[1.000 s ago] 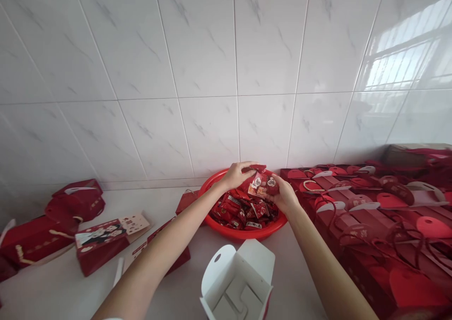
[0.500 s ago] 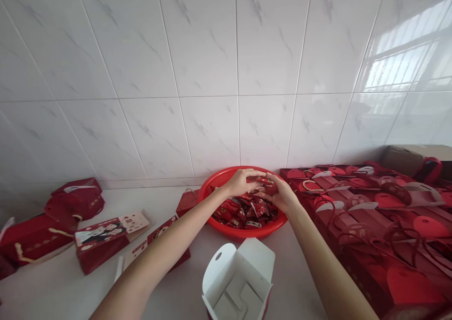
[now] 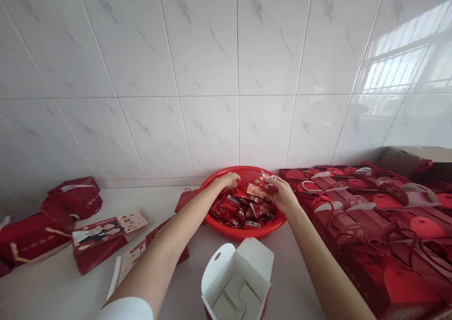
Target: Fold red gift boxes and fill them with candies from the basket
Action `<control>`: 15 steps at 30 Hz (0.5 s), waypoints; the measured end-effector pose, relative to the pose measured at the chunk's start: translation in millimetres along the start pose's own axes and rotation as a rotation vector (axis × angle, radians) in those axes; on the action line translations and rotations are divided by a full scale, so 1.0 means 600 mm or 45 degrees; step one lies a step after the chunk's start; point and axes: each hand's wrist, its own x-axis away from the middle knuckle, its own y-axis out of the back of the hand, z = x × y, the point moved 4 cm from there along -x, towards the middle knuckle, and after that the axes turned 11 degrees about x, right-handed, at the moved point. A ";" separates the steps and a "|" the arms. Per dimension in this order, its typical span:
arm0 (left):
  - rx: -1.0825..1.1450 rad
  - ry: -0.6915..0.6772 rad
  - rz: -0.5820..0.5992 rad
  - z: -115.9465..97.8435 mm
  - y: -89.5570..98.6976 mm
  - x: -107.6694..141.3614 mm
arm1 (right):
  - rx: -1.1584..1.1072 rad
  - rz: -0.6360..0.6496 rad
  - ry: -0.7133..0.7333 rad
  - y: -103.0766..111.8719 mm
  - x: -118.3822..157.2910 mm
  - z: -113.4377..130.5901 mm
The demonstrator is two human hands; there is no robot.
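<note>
A round red plastic basket stands against the tiled wall, filled with red-wrapped candies. Over its right side my right hand is closed around several candy packets, red with green and white print. My left hand is above the basket's back left part with its fingers curled in; whatever they hold, if anything, is hidden. In front of the basket stands an open paper box, white inside, its flaps up. Only folded bottom panels show inside it.
On the right, many red gift boxes with cord handles stand packed together, a cardboard carton behind them. Red boxes lie at the left on the white table. Partly behind my left forearm is another printed box.
My hands have moved apart: the left went back and left and its fingers curled. The right has stayed near the same place, and its candy packets now show clearly.
</note>
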 end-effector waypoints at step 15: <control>-0.336 0.431 0.316 0.025 -0.039 -0.022 | 0.068 -0.008 -0.006 0.000 0.001 -0.002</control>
